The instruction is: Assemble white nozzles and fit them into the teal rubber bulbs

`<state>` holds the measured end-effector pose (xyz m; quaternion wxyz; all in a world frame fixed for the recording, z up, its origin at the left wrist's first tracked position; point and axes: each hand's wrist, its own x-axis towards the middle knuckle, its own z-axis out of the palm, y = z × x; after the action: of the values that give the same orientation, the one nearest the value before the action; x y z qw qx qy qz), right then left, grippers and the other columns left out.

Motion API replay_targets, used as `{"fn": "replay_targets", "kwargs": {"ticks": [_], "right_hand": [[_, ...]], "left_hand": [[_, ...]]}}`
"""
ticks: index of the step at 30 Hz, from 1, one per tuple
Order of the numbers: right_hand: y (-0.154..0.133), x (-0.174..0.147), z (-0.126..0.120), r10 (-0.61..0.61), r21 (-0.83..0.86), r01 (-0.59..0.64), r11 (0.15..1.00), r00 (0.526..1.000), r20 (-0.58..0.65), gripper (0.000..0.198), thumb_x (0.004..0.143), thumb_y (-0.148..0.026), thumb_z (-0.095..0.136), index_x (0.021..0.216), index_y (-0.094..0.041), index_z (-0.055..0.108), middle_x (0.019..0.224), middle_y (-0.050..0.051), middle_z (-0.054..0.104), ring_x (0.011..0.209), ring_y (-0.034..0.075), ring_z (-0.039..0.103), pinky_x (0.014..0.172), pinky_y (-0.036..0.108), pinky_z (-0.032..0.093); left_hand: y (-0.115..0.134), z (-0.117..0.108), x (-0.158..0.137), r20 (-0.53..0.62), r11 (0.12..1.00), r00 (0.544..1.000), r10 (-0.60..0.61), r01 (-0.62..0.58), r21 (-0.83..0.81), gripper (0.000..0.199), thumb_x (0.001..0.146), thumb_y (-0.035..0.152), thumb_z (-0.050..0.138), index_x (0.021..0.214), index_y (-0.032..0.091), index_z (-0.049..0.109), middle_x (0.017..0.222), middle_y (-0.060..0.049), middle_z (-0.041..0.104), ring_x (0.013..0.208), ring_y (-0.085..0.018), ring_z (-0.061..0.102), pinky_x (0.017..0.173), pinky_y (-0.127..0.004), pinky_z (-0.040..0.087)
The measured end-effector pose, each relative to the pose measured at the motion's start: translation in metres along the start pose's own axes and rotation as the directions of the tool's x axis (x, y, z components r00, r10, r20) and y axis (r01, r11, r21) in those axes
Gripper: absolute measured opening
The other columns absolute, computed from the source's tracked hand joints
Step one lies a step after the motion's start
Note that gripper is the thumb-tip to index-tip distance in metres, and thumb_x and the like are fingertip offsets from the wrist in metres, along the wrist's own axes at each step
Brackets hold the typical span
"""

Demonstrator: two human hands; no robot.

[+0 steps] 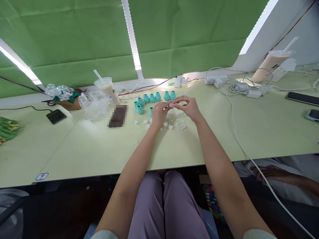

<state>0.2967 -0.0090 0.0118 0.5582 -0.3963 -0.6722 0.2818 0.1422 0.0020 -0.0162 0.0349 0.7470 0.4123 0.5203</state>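
My left hand (159, 114) and my right hand (187, 107) meet over the table, fingertips pinched on one small white piece (170, 104) between them. Its exact kind is too small to make out. Below and around my hands lie several loose white pieces (170, 127), some petal-shaped, some like small bits. Behind them several small turquoise vases (152, 98) stand upright in a loose row. One more turquoise vase (151, 111) is partly hidden by my left hand.
Left of the vases are a dark blurred phone-like slab (118, 116), a clear plastic bag (93, 105) and a drink cup (107, 89). A white cable (234, 122) runs down the right side from a power strip (216, 80). Another person's hand (267, 173) rests at far right.
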Motion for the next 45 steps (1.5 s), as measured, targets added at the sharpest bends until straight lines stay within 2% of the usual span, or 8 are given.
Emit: {"fn": "replay_targets", "kwargs": {"ticks": [7,14,19,23,30,36,41,45], "right_hand": [[-0.004,-0.001,0.000,-0.038,-0.061,0.036,0.997,0.999,-0.024,0.018,0.066,-0.038,0.071,0.073,-0.021,0.071,0.087,0.005,0.067,0.086,0.020,0.061,0.052,0.025,0.042],[0.000,0.001,-0.002,-0.035,-0.058,0.034,0.998,0.999,-0.007,0.019,0.064,-0.039,0.073,0.073,-0.021,0.072,0.085,0.005,0.068,0.084,0.021,0.062,0.054,0.027,0.044],[-0.002,-0.001,-0.008,0.014,0.035,-0.016,0.999,0.998,0.067,0.020,0.065,-0.038,0.073,0.074,-0.021,0.073,0.082,0.005,0.068,0.077,0.019,0.061,0.058,0.030,0.050],[-0.006,-0.003,-0.013,0.047,0.008,-0.048,0.999,0.994,0.099,0.023,0.065,-0.040,0.072,0.075,-0.020,0.073,0.082,0.005,0.068,0.074,0.018,0.060,0.056,0.029,0.050],[-0.005,-0.001,-0.007,-0.019,-0.032,0.020,0.999,1.000,0.021,0.018,0.066,-0.037,0.072,0.071,-0.019,0.072,0.079,0.004,0.067,0.065,0.014,0.054,0.052,0.027,0.049],[-0.007,0.000,-0.004,0.031,0.056,-0.033,0.998,0.999,0.031,0.022,0.065,-0.039,0.072,0.074,-0.019,0.071,0.082,0.004,0.067,0.067,0.014,0.055,0.046,0.025,0.047],[-0.009,-0.002,-0.008,0.100,0.007,-0.101,0.995,0.992,0.072,0.026,0.064,-0.043,0.072,0.075,-0.019,0.070,0.078,0.004,0.067,0.066,0.015,0.056,0.045,0.025,0.045],[-0.013,-0.004,-0.012,0.023,-0.058,-0.019,0.998,0.997,0.072,0.026,0.067,-0.045,0.070,0.075,-0.020,0.071,0.081,0.004,0.066,0.067,0.015,0.056,0.046,0.026,0.045]], "left_hand": [[0.002,-0.001,0.000,0.008,1.000,1.000,-0.002,0.002,0.029,0.021,0.082,0.028,0.059,0.099,0.024,0.070,0.076,-0.003,0.069,0.069,-0.013,0.055,0.061,-0.024,0.041],[0.000,0.001,-0.001,0.011,0.997,1.000,0.019,-0.020,0.075,0.019,0.082,0.029,0.059,0.096,0.023,0.071,0.074,-0.003,0.068,0.067,-0.013,0.054,0.062,-0.024,0.041],[0.001,0.002,-0.001,0.008,0.996,0.999,0.036,-0.037,0.077,0.019,0.083,0.029,0.058,0.095,0.023,0.071,0.071,-0.002,0.068,0.065,-0.012,0.053,0.062,-0.024,0.040],[0.002,0.003,-0.002,0.023,0.996,0.999,0.035,-0.037,0.079,0.019,0.082,0.030,0.058,0.095,0.025,0.071,0.072,-0.002,0.068,0.066,-0.013,0.053,0.061,-0.024,0.040],[0.004,0.000,-0.001,0.010,0.995,0.999,0.031,-0.032,0.097,0.019,0.082,0.031,0.058,0.093,0.023,0.071,0.071,-0.002,0.068,0.066,-0.013,0.053,0.060,-0.024,0.040],[0.008,-0.001,0.000,-0.041,0.994,0.998,0.052,-0.047,0.103,0.020,0.083,0.032,0.057,0.092,0.023,0.071,0.070,-0.002,0.067,0.065,-0.012,0.052,0.060,-0.024,0.039],[0.008,0.001,-0.003,-0.065,0.992,0.997,0.050,-0.042,0.119,0.017,0.083,0.030,0.058,0.090,0.024,0.072,0.068,-0.002,0.067,0.063,-0.012,0.052,0.061,-0.024,0.039],[0.007,0.002,-0.004,-0.081,0.992,0.996,0.033,-0.022,0.123,0.018,0.083,0.033,0.057,0.088,0.024,0.072,0.067,-0.002,0.067,0.060,-0.011,0.052,0.059,-0.024,0.038]]}}
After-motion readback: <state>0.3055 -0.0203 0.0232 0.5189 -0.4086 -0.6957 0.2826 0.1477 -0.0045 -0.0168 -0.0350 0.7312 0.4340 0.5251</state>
